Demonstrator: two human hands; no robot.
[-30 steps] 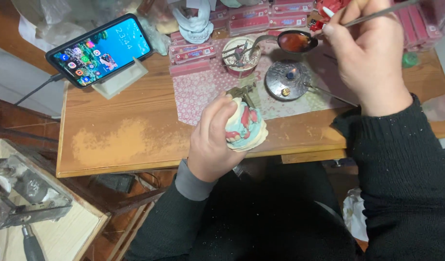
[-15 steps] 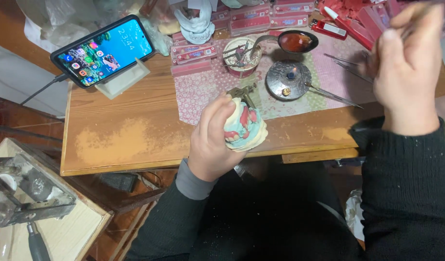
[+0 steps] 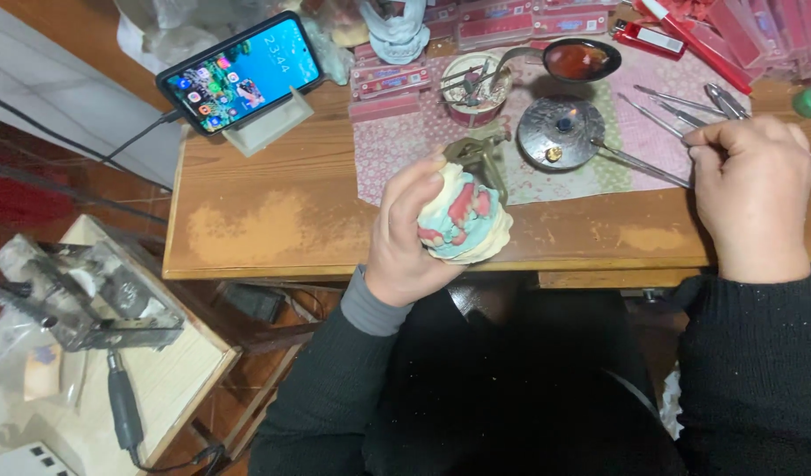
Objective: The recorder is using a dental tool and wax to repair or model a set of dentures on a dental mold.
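Gripping the dental cast (image 3: pixel 463 216), the left hand (image 3: pixel 410 234) wraps it — right hand (image 3: pixel 754 189) seemingly pinching a metal tool (image 3: pixel 639 163).

Desk (image 3: pixel 273 234), centre frame: wood, varnish worn matt in pale patches. Mat (image 3: pixel 405 145) under tools: patterned cloth, soft-looking. Dental cast (image 3: pixel 463 220), mid frame in left hand (image 3: pixel 405 238): chalky matt plaster w/ glossy pink wax. Instruments (image 3: pixel 661 97), upper right: polished metal. Round burner (image 3: pixel 560 132): dull grey metal. Phone (image 3: pixel 238 70), upper left: glossy glass screen. Sleeves (image 3: pixel 758 370), lower right: dark knit, matt.
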